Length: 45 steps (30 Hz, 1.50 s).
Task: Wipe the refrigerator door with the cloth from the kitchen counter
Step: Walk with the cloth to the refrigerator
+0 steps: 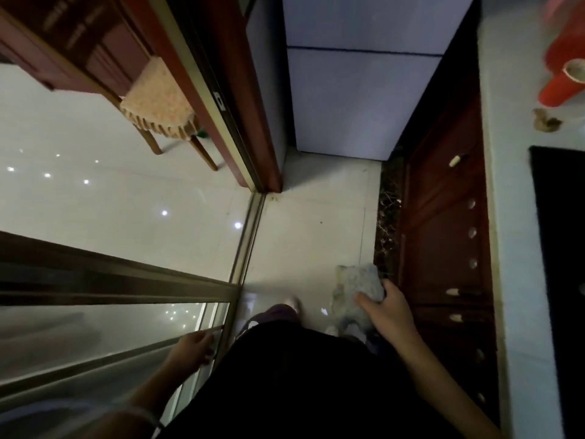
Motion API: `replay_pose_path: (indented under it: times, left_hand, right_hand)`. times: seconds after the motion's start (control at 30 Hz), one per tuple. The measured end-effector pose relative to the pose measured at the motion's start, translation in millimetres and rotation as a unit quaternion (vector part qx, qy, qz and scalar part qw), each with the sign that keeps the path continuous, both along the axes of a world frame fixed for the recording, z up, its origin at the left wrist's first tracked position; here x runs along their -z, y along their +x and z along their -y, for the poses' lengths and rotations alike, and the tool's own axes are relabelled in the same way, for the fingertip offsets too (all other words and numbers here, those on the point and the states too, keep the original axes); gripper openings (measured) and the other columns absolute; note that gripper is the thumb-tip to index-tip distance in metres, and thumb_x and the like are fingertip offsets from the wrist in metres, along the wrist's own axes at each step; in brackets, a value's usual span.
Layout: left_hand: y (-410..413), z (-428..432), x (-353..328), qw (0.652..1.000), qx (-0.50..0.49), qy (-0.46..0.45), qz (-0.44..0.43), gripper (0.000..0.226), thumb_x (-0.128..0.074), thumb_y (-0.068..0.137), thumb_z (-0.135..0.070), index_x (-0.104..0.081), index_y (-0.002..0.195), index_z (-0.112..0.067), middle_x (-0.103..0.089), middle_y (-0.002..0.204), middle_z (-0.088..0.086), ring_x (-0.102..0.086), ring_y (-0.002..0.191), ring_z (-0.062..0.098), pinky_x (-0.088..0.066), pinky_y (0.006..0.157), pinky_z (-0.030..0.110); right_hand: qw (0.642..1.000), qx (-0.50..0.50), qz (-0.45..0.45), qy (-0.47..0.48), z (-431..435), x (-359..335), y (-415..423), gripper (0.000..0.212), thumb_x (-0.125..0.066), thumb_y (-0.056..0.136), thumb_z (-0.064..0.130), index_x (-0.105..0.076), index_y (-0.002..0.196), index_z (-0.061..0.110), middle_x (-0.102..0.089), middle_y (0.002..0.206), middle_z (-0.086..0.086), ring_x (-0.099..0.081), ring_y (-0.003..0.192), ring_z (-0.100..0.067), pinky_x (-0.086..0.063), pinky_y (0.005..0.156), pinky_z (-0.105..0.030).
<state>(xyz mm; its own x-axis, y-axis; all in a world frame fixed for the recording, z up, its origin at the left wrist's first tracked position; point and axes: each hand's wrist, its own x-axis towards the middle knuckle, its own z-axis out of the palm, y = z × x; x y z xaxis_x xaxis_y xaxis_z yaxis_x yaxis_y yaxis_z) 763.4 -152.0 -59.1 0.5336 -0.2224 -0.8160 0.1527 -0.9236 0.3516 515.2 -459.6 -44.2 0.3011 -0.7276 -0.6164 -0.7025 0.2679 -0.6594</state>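
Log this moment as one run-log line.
right hand: holding cloth | left hand: on sliding door frame | refrigerator door: ahead, not yet touched | stage: approaching

Floor: pale tile, glossy, light spots reflected at left. Refrigerator stands on it at far end, between door frame and dark cabinets. Chair with cushioned seat stands on floor beyond glass door. Tabletop: pale, at right above cabinets; red cup on its side, brown scrap just beside it, black mat nearer.
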Motion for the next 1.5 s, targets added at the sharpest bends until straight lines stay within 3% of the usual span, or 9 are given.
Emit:
replay_pose_path:
  times: [0.2, 0.43, 0.5, 0.77, 0.87, 1.0, 1.3, 1.4, 1.5]
  left_hand:
    - [48.3, 45.6, 20.7, 0.998, -0.039, 0.046, -0.017, 0.025, -0.056, 0.098, -0.015, -0.064, 0.079, 0.000, -0.062, 0.067, 0.015, -0.056, 0.053, 0.023, -0.040, 0.040, 0.019]
    - [147.8, 177.4, 32.8, 0.998, 0.048, 0.014, -0.024, 0.027, -0.055, 0.097, -0.016, -0.067, 0.081, 0.002, -0.070, 0.074, 0.015, -0.063, 0.058, 0.027, -0.041, 0.047, 0.021]
    - [175.5, 222.9, 31.1, 0.996, 0.083, 0.009, -0.028, 0.026, -0.057, 0.095, -0.022, -0.069, 0.079, -0.004, -0.075, 0.081, 0.015, -0.070, 0.074, 0.033, -0.042, 0.058, 0.027]
    - [233.8, 371.5, 8.8, 0.988, 0.139, -0.059, -0.013, 0.022, -0.056, 0.094, -0.027, -0.068, 0.088, -0.009, -0.074, 0.084, 0.009, -0.072, 0.077, 0.027, -0.059, 0.078, 0.041]
    - [244.6, 395.4, 15.0, 0.991, 0.127, -0.037, -0.007, 0.021, -0.056, 0.093, -0.026, -0.068, 0.083, -0.012, -0.075, 0.084, 0.011, -0.071, 0.072, 0.027, -0.059, 0.069, 0.036]
    - [249.8, 408.7, 16.0, 0.999, 0.037, 0.003, -0.011, 0.022, -0.056, 0.097, -0.020, -0.068, 0.086, -0.005, -0.072, 0.082, 0.014, -0.065, 0.065, 0.023, -0.041, 0.047, 0.020]
    - [272.3, 444.9, -4.7, 0.995, -0.099, 0.012, -0.013, 0.024, -0.051, 0.100, -0.015, -0.066, 0.095, 0.003, -0.068, 0.079, 0.013, -0.061, 0.055, 0.020, -0.039, 0.046, 0.021]
    - [289.9, 477.7, -11.2, 0.995, -0.098, -0.009, -0.009, 0.025, -0.051, 0.100, -0.013, -0.066, 0.100, 0.007, -0.068, 0.086, 0.017, -0.061, 0.060, 0.023, -0.044, 0.042, 0.018]
    - [315.0, 518.1, -14.7, 0.996, -0.073, -0.041, -0.015, 0.027, -0.051, 0.101, -0.017, -0.066, 0.103, 0.004, -0.071, 0.095, 0.023, -0.062, 0.070, 0.027, -0.044, 0.058, 0.025]
  right_hand:
    - [0.999, -0.044, -0.007, -0.007, 77.0, 0.8, 60.3, 0.021, -0.079, 0.084, 0.024, -0.059, 0.092, 0.024, -0.067, 0.087, 0.004, -0.066, 0.083, -0.021, -0.054, 0.078, -0.038]
    - [0.999, 0.021, -0.034, -0.034, 149.0, -6.5, 113.7, 0.022, -0.080, 0.083, 0.021, -0.060, 0.094, 0.024, -0.067, 0.087, 0.007, -0.068, 0.084, -0.020, -0.050, 0.072, -0.032]
    - [0.998, 0.043, -0.041, -0.037, 170.3, -7.1, 126.8, 0.027, -0.080, 0.083, 0.022, -0.060, 0.100, 0.023, -0.068, 0.092, 0.002, -0.067, 0.086, -0.023, -0.054, 0.078, -0.035]
    - [0.996, 0.066, -0.057, -0.028, 253.2, 3.5, 167.7, 0.044, -0.082, 0.081, 0.032, -0.064, 0.117, 0.018, -0.071, 0.109, -0.007, -0.069, 0.098, -0.028, -0.059, 0.091, -0.050]
    - [0.998, 0.047, -0.050, -0.013, 294.8, 8.6, 187.9, 0.048, -0.082, 0.079, 0.037, -0.063, 0.119, 0.020, -0.070, 0.109, -0.005, -0.069, 0.098, -0.027, -0.060, 0.089, -0.049]
    - [1.000, -0.002, -0.030, -0.006, 358.3, 9.2, 223.3, 0.034, -0.081, 0.082, 0.030, -0.061, 0.108, 0.024, -0.070, 0.103, -0.004, -0.069, 0.092, -0.024, -0.060, 0.085, -0.043]
    - [0.991, -0.127, -0.005, -0.032, 468.8, -24.3, 309.1, 0.026, -0.076, 0.087, 0.025, -0.051, 0.094, 0.020, -0.056, 0.082, 0.015, -0.058, 0.074, -0.007, -0.051, 0.078, -0.033]
    - [0.992, -0.121, 0.001, -0.038, 488.6, -28.6, 327.3, 0.025, -0.077, 0.085, 0.027, -0.059, 0.098, 0.016, -0.065, 0.087, 0.008, -0.065, 0.081, -0.013, -0.056, 0.078, -0.038]
    - [0.995, -0.090, 0.003, -0.038, 498.7, -31.6, 339.3, 0.029, -0.079, 0.081, 0.028, -0.064, 0.102, 0.015, -0.071, 0.093, 0.002, -0.068, 0.086, -0.015, -0.059, 0.081, -0.042]
